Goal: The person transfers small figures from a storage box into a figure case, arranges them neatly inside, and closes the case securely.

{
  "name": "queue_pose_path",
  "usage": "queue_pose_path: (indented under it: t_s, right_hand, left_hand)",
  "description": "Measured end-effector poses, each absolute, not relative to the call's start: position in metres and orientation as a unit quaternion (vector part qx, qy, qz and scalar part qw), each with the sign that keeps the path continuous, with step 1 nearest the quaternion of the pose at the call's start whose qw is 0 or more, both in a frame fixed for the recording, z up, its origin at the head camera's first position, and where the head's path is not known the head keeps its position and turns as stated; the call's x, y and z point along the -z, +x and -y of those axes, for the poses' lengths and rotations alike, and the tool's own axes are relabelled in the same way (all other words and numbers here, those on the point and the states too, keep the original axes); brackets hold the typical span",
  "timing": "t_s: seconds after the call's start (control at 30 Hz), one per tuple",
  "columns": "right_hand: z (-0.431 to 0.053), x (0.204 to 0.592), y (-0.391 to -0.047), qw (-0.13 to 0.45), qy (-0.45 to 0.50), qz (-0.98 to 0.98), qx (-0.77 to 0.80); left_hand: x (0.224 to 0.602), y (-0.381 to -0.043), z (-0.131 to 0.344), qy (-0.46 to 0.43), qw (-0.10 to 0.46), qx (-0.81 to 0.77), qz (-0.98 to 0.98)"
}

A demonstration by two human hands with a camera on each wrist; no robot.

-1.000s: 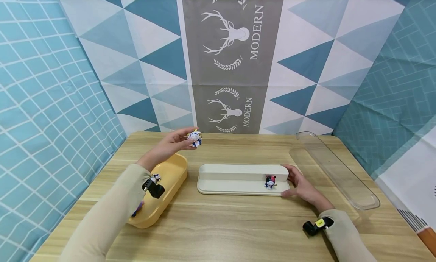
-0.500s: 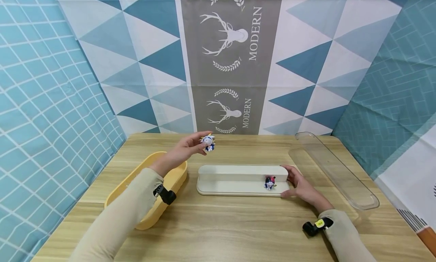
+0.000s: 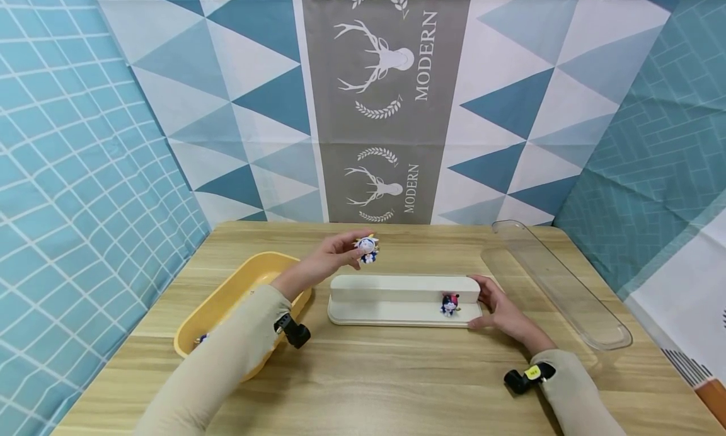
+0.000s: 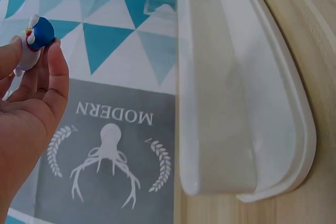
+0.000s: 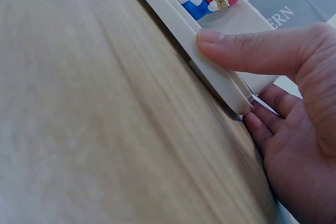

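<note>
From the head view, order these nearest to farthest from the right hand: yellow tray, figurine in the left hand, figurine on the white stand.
From the right hand:
1. Stand figurine: on the white stand, just left of that hand.
2. Held figurine: farther left, pinched in the left hand.
3. Yellow tray: farthest left, on the table.
</note>
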State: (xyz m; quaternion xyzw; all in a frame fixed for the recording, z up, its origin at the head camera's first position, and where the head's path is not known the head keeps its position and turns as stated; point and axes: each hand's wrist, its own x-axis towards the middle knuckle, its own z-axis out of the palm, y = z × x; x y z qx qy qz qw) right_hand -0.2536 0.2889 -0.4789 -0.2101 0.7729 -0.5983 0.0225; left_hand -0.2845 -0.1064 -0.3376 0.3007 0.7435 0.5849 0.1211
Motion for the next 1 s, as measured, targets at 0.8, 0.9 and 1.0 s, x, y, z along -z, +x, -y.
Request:
queue_pose_path:
  t_s: [0.8,0.9,1.0]
  right_hand:
    - [-0.289,0.478,-0.252,0.019,-0.214,-0.773,0.597]
    - [-0.289,0.478,-0.252,0.018,-0.214,-0.773,0.597]
    - [-0.289,0.478,-0.252,0.023,-0.208,-0.774,0.597]
  left_hand:
    - [0.378,-0.278,0.053,0.336,0.204,-0.550,-0.737]
    - [0.386,-0.278,0.048,0.334,0.215,-0.546,-0.737]
    - [0.395,-0.278,0.043,0.336,0.226,-0.541,-0.737]
